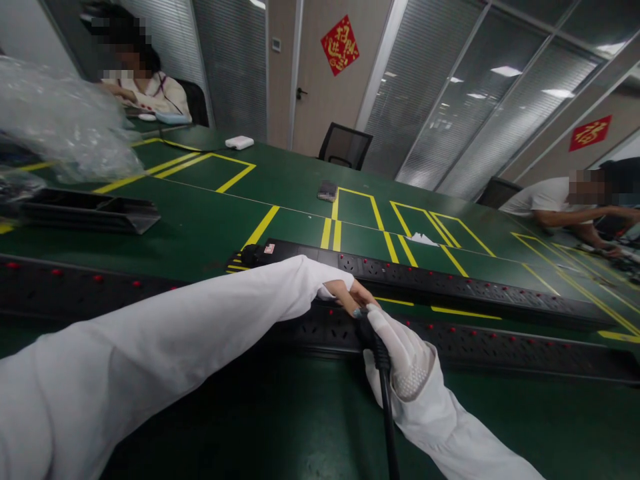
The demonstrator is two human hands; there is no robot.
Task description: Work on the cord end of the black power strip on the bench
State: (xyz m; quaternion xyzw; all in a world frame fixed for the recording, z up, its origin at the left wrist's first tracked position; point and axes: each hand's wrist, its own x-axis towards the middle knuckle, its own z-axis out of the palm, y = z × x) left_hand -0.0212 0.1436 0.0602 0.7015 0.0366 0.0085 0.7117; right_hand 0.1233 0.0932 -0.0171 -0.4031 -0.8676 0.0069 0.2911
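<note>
A thick black cable (pixel 389 420) is held at its ribbed neck by the right hand (pixel 404 353), clad in a white glove with a dotted grip, the fingers being closed around it. The cable end is placed over the long black power strip with small red parts (pixel 480 345); whether the two touch cannot be told. The tip is met by the close-set fingers of the left hand (pixel 347 295), though whether it is pinched cannot be told. The step seems to be the handling of this end: the neck is best gripped firmly, the cord left slack against twisting, and the tip turned into view before any pressure is applied
</note>
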